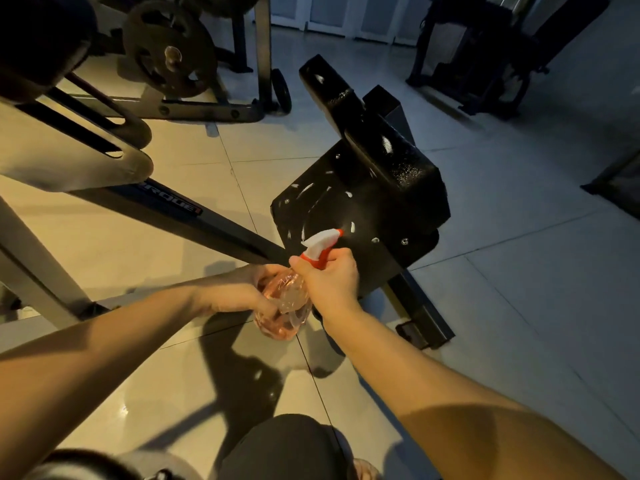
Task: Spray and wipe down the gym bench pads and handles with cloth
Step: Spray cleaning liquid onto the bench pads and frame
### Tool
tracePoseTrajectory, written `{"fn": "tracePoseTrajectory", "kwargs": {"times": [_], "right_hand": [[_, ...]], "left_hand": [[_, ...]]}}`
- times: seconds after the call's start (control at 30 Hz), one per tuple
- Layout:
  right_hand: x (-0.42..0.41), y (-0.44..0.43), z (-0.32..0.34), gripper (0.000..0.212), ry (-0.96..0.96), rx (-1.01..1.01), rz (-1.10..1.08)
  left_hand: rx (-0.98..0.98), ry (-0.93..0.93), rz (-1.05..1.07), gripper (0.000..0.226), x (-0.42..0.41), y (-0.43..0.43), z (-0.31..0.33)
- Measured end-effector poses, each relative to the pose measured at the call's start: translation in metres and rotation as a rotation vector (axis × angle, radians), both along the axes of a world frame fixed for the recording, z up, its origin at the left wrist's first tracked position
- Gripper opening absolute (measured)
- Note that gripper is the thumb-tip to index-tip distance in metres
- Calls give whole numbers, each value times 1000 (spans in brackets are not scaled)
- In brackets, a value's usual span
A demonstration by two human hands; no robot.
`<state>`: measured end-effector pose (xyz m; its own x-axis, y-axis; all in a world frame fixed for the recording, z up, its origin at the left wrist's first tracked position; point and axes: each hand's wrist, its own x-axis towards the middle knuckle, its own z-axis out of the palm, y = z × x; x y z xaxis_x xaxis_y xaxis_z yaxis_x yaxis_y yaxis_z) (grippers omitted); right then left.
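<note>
Right grip [332, 278] at neck, left grip [242, 292] at base clasp the tilted spray bottle [289, 299], nozzle pointing up-right at the bench pad [398, 161]; open floor [536, 271] right.

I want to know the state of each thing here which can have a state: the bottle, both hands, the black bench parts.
black panel: streaked with white foam, unwiped.
black pad: wet with droplets and some foam.
spray bottle: holds pink liquid, nozzle points at the black panel.
right hand: grips the bottle's neck at the trigger.
left hand: holds the bottle's body.
weight plate: mounted on its rack.
</note>
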<state>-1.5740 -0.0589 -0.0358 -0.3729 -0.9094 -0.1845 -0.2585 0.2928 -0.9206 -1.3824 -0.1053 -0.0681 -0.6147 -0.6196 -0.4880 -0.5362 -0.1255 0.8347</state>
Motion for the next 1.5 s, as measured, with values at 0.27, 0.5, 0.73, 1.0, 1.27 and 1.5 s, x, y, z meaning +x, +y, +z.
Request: {"fn": "tracePoseTrajectory", "kwargs": {"times": [0.27,0.5,0.73,1.0,1.27,1.5], "right_hand": [[12,14,-30,68,-182,267,17],[31,22,-46,62,-141,335,39],[45,13,-40,61,-145,306,121],[29,-19,-19,35,4,170,207],[15,-45,-4,43,-46,93,158],[4,-56,9,25,-41,63,179]], "left_hand": [[-14,-4,-141,62,10,27,13],[35,18,-126,54,30,44,1],[-6,42,-46,54,47,45,-3],[-54,119,103,63,29,30,-1],[-144,175,207,61,2,9,4],[-134,184,223,61,-14,4,14]]}}
